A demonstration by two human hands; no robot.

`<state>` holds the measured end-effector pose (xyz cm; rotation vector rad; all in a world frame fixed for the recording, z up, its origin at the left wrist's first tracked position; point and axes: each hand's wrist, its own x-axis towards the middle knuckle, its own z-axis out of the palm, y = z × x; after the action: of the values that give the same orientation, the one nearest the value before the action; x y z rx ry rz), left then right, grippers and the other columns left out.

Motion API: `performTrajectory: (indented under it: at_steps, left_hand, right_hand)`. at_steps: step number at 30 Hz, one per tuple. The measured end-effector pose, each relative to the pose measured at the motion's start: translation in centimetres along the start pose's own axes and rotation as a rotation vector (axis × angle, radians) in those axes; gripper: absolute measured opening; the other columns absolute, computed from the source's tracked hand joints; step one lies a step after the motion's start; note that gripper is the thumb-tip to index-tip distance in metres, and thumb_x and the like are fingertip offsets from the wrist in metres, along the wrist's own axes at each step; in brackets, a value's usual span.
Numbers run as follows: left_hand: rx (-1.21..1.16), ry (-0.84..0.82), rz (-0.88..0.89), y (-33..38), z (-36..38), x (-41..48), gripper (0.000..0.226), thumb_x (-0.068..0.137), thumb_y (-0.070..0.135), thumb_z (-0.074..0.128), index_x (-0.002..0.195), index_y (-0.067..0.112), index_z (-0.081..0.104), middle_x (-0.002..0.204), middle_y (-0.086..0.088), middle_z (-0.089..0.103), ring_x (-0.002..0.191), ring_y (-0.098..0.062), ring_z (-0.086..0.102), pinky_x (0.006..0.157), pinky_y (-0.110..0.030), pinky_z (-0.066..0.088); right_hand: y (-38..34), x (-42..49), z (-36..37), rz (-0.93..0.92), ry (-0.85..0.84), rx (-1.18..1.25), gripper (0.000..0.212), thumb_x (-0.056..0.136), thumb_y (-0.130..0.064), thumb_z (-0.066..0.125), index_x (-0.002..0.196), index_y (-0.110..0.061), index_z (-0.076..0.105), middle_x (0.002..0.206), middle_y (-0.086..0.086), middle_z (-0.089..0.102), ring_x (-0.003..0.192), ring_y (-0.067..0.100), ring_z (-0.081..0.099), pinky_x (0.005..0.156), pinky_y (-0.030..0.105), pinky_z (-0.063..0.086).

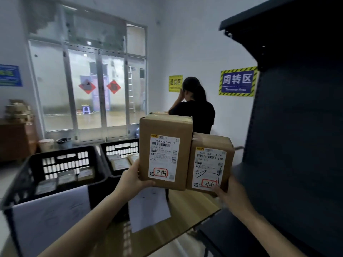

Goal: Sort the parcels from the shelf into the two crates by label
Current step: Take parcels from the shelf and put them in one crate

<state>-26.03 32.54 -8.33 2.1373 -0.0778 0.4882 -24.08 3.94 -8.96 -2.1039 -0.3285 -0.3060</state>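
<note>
Two forearms: both bare, reaching forward and up from the lower edge, left from lower left, right from lower right, each raising one parcel upright with its label facing the camera.
Tall parcel point(165, 151): brown carton, in the air over the counter, right of the crates; its right side touches the short parcel.
Tall parcel label: printed "210A A027-00 19" and "A027"; handwritten "济南" in a red frame at the bottom.
Short parcel point(210, 162): brown carton, held slightly lower, just left of the shelf.
Short parcel label: printed "370A E601-36 68" and "FOP"; a black pen scrawl; handwritten "济南" in a red frame.
Left grip point(132, 179): clasps the tall parcel's lower left corner, thumb across the front edge, fingers hidden behind.
Right grip point(233, 197): clasps the short parcel's lower right corner, thumb on the label's lower edge, fingers hidden behind.
Counter point(185, 210): wood-toned top below the parcels.
Paper sheets: one white sheet point(52, 219) on the near crate's front, one point(148, 208) on the far crate's front; writing too faint to read.
Near crate point(24, 184): black, slotted, flat parcels lying inside.
Far crate point(118, 145): black, slotted, beside the near one, parcels inside.
Shelf point(297, 145): dark metal unit on the right.
Person point(194, 112): in black, back turned, behind the parcels.
Blue sign point(238, 81): "周转区", striped border; the English line below is blurred.
Yellow sign point(175, 83): text blurred.
</note>
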Motion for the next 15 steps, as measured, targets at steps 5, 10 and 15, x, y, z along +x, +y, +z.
performTrajectory:
  at_steps: [5, 10, 15]
  left_hand:
    - [0.011, 0.061, -0.058, -5.7, -8.3, 0.4, 0.074, 0.067, 0.006, 0.08, 0.129, 0.022, 0.043, 0.109, 0.007, 0.065, 0.101, -0.013, 0.063, 0.092, -0.033, 0.051]
    - [0.01, 0.147, -0.113, -11.4, -16.2, 0.3, 0.064, 0.068, -0.004, 0.077, 0.111, 0.029, 0.043, 0.093, 0.019, 0.06, 0.083, 0.002, 0.06, 0.08, -0.025, 0.053]
    - [0.024, 0.213, -0.198, -16.5, -22.3, -0.4, 0.069, 0.065, 0.001, 0.08, 0.114, 0.033, 0.042, 0.105, 0.009, 0.064, 0.098, -0.014, 0.064, 0.087, -0.036, 0.055]
  right_hand:
    - [-4.4, 3.0, 9.0, -0.083, -0.037, 0.05, 0.044, 0.088, -0.009, 0.061, 0.126, -0.02, 0.042, 0.113, -0.013, 0.055, 0.106, 0.005, 0.05, 0.087, 0.017, 0.04]
    - [-8.7, 5.4, 18.3, -0.147, -0.126, 0.087, 0.041, 0.088, -0.01, 0.061, 0.125, -0.017, 0.044, 0.105, -0.014, 0.054, 0.1, 0.004, 0.05, 0.066, 0.001, 0.039]
    - [-12.6, 7.4, 25.7, -0.205, -0.222, 0.124, 0.045, 0.088, -0.017, 0.061, 0.129, -0.02, 0.041, 0.111, -0.013, 0.057, 0.106, 0.007, 0.052, 0.089, 0.02, 0.042]
